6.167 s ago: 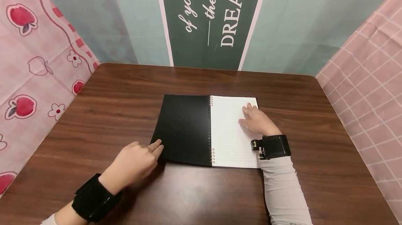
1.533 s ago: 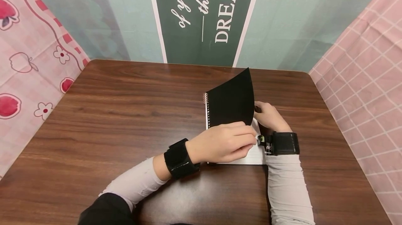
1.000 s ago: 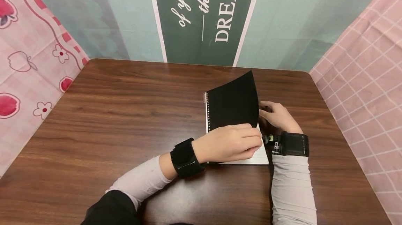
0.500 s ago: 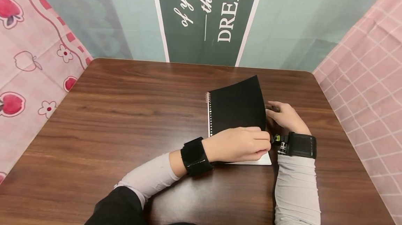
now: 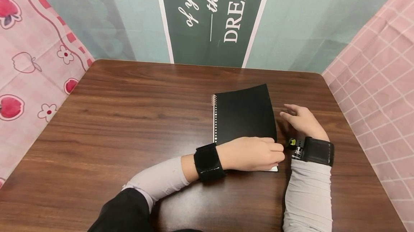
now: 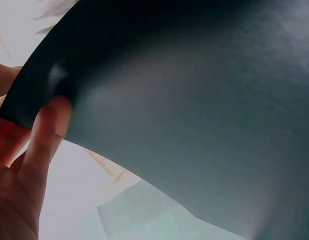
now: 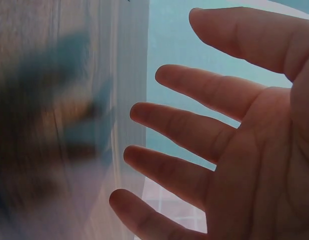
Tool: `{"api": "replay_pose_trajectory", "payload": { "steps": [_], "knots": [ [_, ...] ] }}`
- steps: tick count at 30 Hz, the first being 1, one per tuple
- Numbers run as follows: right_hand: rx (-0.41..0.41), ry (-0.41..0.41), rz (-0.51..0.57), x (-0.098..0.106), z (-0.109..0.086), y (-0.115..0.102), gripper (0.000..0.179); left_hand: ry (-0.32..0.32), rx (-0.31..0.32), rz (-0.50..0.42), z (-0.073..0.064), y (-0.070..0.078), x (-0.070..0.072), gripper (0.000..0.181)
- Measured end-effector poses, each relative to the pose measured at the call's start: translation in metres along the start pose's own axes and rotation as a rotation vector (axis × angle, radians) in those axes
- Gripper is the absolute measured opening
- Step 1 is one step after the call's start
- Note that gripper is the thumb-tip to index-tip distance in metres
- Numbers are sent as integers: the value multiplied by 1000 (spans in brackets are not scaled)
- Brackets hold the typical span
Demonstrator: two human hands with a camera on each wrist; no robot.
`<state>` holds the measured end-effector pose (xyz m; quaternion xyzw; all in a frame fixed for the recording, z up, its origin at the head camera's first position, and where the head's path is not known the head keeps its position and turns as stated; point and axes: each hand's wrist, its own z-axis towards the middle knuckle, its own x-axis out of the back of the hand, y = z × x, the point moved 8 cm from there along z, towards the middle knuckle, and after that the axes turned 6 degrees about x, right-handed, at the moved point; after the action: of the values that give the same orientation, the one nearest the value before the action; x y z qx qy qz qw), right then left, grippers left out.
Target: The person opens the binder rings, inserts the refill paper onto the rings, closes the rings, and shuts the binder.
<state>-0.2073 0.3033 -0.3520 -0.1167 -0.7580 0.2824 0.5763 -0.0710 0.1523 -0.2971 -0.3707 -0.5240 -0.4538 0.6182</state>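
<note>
A spiral notebook with a black cover (image 5: 244,115) lies right of the table's middle, its ringed spine on the left. My left hand (image 5: 252,154) pinches the cover near its front right corner; thumb and fingers sit on either side of it in the left wrist view. The cover (image 6: 184,110) bows and stands slightly raised, with a strip of white page (image 5: 274,169) showing under the front corner. To the right of the notebook, apart from it, my right hand (image 5: 302,119) is above the table, its spread fingers (image 7: 179,125) holding nothing.
The brown wooden table (image 5: 129,117) reaches back to a teal cloth (image 5: 291,19) with a dark green lettered panel (image 5: 210,19). Pink patterned cloth (image 5: 29,63) hangs at the left, pink checked cloth (image 5: 381,81) at the right.
The notebook first lay open, the right hand on its page. My left hand has since swung the black cover rightward and lowered it over the pages. The right hand has moved off to the right.
</note>
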Motion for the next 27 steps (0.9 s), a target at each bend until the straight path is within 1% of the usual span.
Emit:
{"api": "replay_pose_trajectory", "payload": {
  "steps": [3,5,10,13,17,21,23,27],
  "knots": [
    [-31,-7,12,1,-4,5,60,-55,-3,41,5,4,-6,19],
    [-47,-11,16,1,-5,8,61,-81,-5,51,8,6,-10,18],
    [-52,-15,14,3,-7,10,62,-125,-16,72,14,9,-21,16],
    [-49,-14,19,4,-7,10,62,-151,-4,75,17,10,-26,17],
    [-56,-11,30,6,-9,12,62,-190,39,62,22,9,-30,17],
    [-63,-8,33,8,-10,16,63,-232,39,78,25,12,-34,22],
    [-62,-6,25,9,-12,17,64,-246,34,95,26,14,-38,24],
    [-53,-2,29,11,-17,21,65,-248,30,125,28,18,-46,24]
  ]
}}
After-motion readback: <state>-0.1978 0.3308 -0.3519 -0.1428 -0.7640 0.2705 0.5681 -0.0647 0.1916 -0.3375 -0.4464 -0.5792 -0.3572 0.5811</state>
